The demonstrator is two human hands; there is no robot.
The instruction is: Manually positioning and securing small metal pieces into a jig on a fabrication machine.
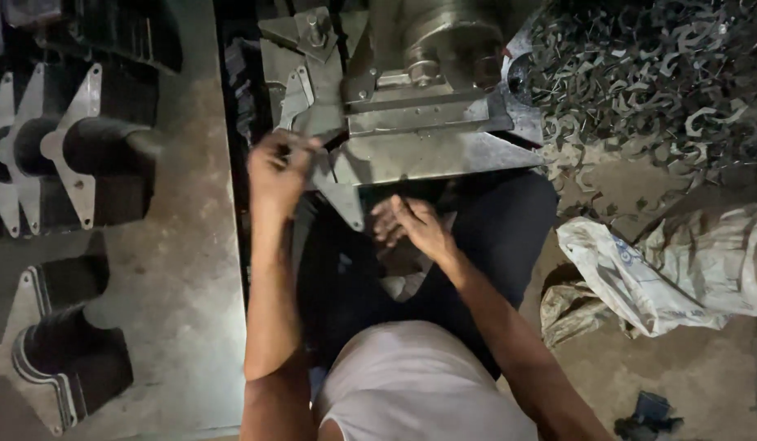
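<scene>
The grey steel press machine [427, 122] stands at the top middle of my view, just in front of the seated person's knees.

On the far left I see stacks of flat grey metal plates with rounded cut-outs [68, 155], lying on a dull metal worktop [190, 245]. Next comes the left hand [279, 167]. It is raised with the fingers curled closed at the left edge of the machine, touching a pointed grey sheet [341, 196] that hangs down there. Whether it pinches a small part, I cannot tell.

The right hand [411, 224] is lower, over the lap, with the fingers spread loose and holding nothing. The two hands are apart.

To the right lies a heap of small curved metal offcuts [656, 73], and below it a crumpled white sack [681, 261] on the floor.

I judge the step in hand is work at the machine's left edge. Any next move there calls for keeping the fingers away from the tool.
</scene>
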